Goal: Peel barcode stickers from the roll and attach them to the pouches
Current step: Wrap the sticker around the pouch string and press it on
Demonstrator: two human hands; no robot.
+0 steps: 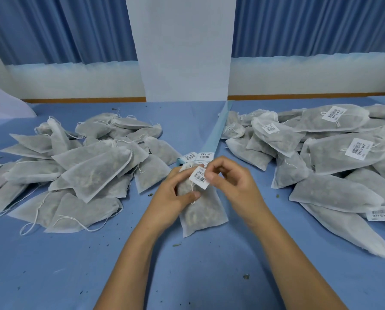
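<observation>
In the head view, your left hand [173, 198] grips a grey-white non-woven drawstring pouch [201, 213] in the middle of the blue cloth-covered table [187, 276]. Its fingers curl round the pouch and the thumb presses on its face. Your right hand [229, 182] pinches the right edge of a white rectangular barcode sticker [199, 177] between thumb and forefinger. The sticker is over the pouch's upper part, near the drawstring; you cannot tell from here whether it already touches the fabric.

It sits tilted against the pouch's long side, so square it first if you want a tidy label. Flatten the lumpy filling under your left thumb to make a firm patch. Lay one edge down, then smooth across toward your pinch so no crease or bubble forms. Hold the white string clear of the sticker's underside. Press firmly, because loose-weave fabric probably takes adhesive poorly.

The pale blue backing strip [211, 139] with its next stickers lies just beyond your hands. The heap of unlabelled pouches [86, 171] waits on your left, and the heap of labelled pouches [343, 151] lies on your right.
</observation>
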